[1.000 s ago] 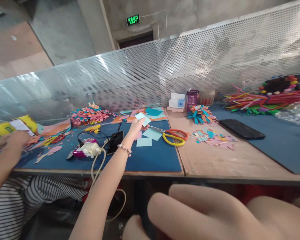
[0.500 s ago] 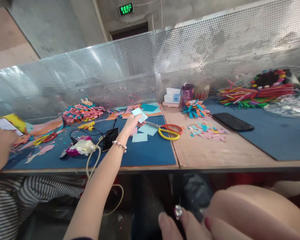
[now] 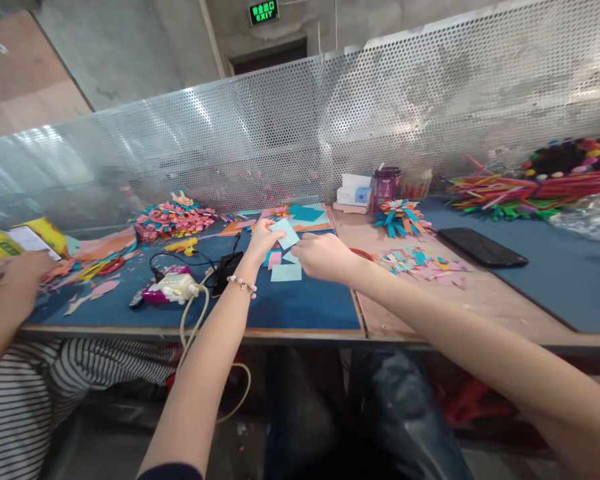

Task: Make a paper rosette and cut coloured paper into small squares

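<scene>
My left hand (image 3: 264,239) pinches a square of light blue paper (image 3: 286,233) above the blue mat. At the paper's right corner is my right hand (image 3: 323,257), its fingers curled closed; whether they grip the corner is hidden. Below lie another light blue paper piece (image 3: 287,273) and a small pink piece (image 3: 275,260). Scissors rest under my right hand, with only part of the red handle (image 3: 363,254) showing. Behind my hands is a stack of coloured sheets with a darker blue piece (image 3: 305,213) on top.
Left are a power strip (image 3: 173,288) with cords, a yellow glue gun (image 3: 181,246), a pile of paper strips (image 3: 173,220) and a co-worker's hand (image 3: 27,273) by a phone. Right are paper scraps (image 3: 420,263), a dark phone (image 3: 481,247) and a purple cup (image 3: 387,188). A perforated metal screen (image 3: 260,147) stands behind.
My right hand has come up from near my lap to the paper and now covers most of the scissors. My left hand keeps hold of the light blue paper. The view has shifted slightly.
</scene>
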`<state>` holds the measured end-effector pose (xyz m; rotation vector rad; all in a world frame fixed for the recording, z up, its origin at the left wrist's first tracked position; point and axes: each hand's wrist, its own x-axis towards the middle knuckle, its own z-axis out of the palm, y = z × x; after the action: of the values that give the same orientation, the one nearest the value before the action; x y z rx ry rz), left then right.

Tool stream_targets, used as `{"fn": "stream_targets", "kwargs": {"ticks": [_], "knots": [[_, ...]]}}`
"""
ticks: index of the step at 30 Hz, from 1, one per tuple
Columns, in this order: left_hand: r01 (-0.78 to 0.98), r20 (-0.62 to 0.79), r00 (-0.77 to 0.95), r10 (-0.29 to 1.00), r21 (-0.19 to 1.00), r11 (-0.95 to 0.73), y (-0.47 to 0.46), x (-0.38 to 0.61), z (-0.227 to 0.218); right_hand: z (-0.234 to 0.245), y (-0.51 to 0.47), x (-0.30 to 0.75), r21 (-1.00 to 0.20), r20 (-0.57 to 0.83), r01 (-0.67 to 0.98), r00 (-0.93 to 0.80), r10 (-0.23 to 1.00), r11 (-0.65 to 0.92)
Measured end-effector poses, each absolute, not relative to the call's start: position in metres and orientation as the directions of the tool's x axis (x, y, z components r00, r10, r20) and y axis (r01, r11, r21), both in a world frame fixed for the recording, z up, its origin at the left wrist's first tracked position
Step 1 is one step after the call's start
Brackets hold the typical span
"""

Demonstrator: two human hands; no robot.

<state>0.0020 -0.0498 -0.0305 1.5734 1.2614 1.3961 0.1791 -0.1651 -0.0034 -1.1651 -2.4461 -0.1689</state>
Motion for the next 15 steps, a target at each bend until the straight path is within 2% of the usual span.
{"fn": "stream_targets", "kwargs": {"ticks": [1, 2, 5, 8, 12, 15], "knots": [[0.244, 0.304, -0.064, 0.951, 0.928, -0.280, -0.049, 0.000, -0.030, -0.006, -0.148, 0.172, -0.175, 0.373, 0.809, -0.473, 0.798, 0.561], [0.263, 0.291, -0.074, 0.954, 0.928, -0.262, -0.048, -0.002, -0.030, -0.010, -0.132, 0.166, -0.329, 0.363, 0.815, -0.357, 0.861, 0.477], [0.279, 0.257, -0.074, 0.963, 0.933, -0.228, -0.047, -0.005, -0.028, -0.025, -0.096, 0.154, -0.489, 0.348, 0.781, -0.235, 0.907, 0.390], [0.250, 0.230, -0.045, 0.972, 0.945, -0.212, -0.049, -0.005, -0.026, -0.035, -0.078, 0.149, -0.637, 0.309, 0.673, -0.223, 0.925, 0.375], [0.237, 0.180, 0.056, 0.982, 0.953, -0.188, -0.050, -0.005, -0.023, -0.042, -0.073, 0.152, -0.775, 0.264, 0.527, -0.229, 0.937, 0.348], [0.303, 0.244, -0.020, 0.970, 0.925, -0.227, -0.047, -0.011, -0.022, -0.044, -0.075, 0.162, -0.809, 0.223, 0.483, -0.275, 0.935, 0.335]]}}
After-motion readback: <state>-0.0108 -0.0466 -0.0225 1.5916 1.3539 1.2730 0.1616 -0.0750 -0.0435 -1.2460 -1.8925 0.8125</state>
